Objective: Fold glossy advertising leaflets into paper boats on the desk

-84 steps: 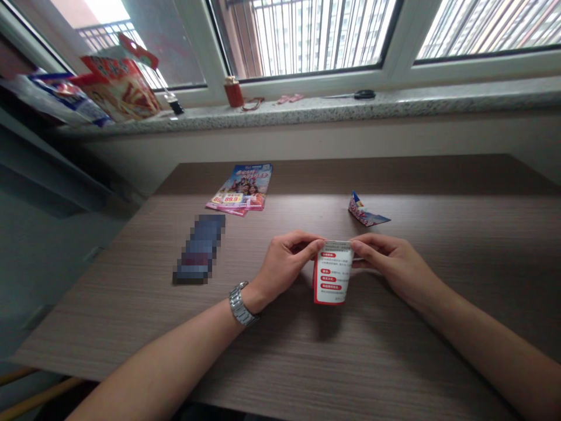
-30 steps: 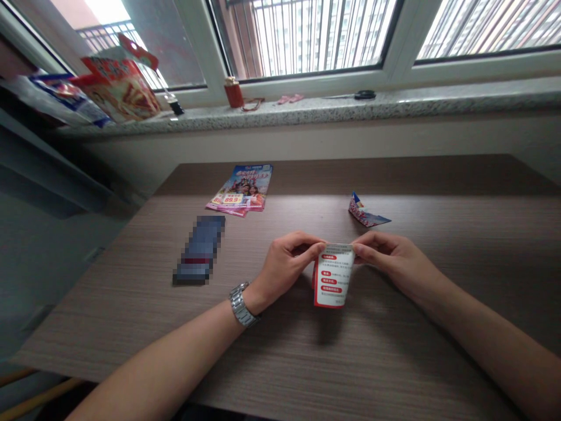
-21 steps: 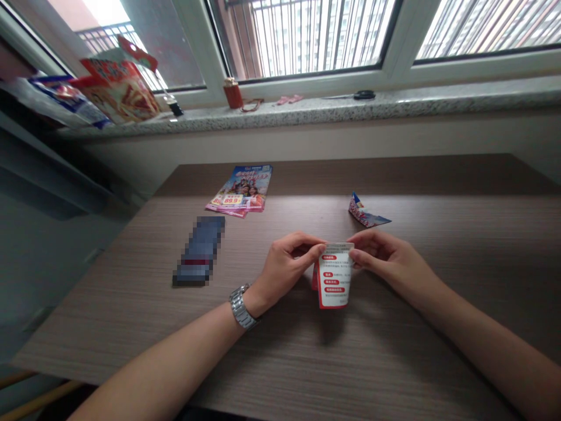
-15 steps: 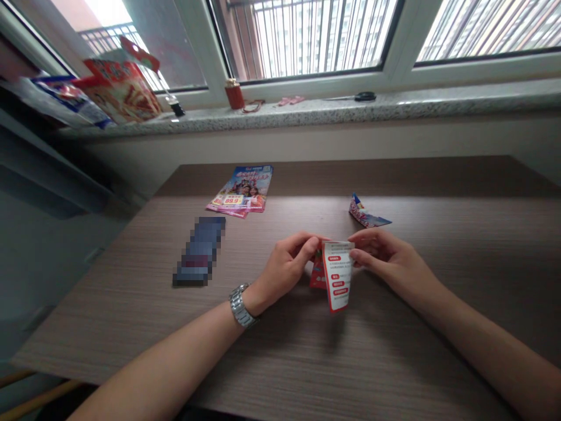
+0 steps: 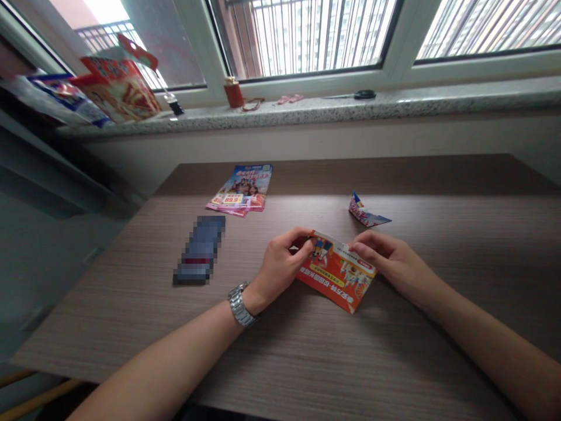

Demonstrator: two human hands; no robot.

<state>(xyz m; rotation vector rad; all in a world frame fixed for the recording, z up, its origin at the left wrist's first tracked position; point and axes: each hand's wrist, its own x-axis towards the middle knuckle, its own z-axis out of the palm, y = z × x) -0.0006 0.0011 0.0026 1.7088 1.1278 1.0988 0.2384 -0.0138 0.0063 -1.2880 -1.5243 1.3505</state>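
A red-orange printed leaflet [image 5: 335,272] with cartoon figures and upside-down lettering is held just over the table, its broad side showing. My left hand [image 5: 287,257] pinches its left end between thumb and fingers. At its upper right, my right hand [image 5: 385,251] grips the leaflet's edge the same way. Both hands' curled fingers are partly hidden. Just beyond the right hand stands a folded paper boat [image 5: 367,213] in blue and pink print, apart from both hands.
Glossy flyers [image 5: 245,190] lie stacked at the table's back left, with a dark, pixelated flat object [image 5: 200,251] nearer. On the stone windowsill [image 5: 307,114] are scissors [image 5: 363,95], a red container [image 5: 234,93], pink pieces [image 5: 290,99] and snack bags [image 5: 118,88].
The leaflet has turned: its narrow white text panel faced me before, and now its wide red-orange side does. The right hand has shifted slightly right; both hands keep hold.
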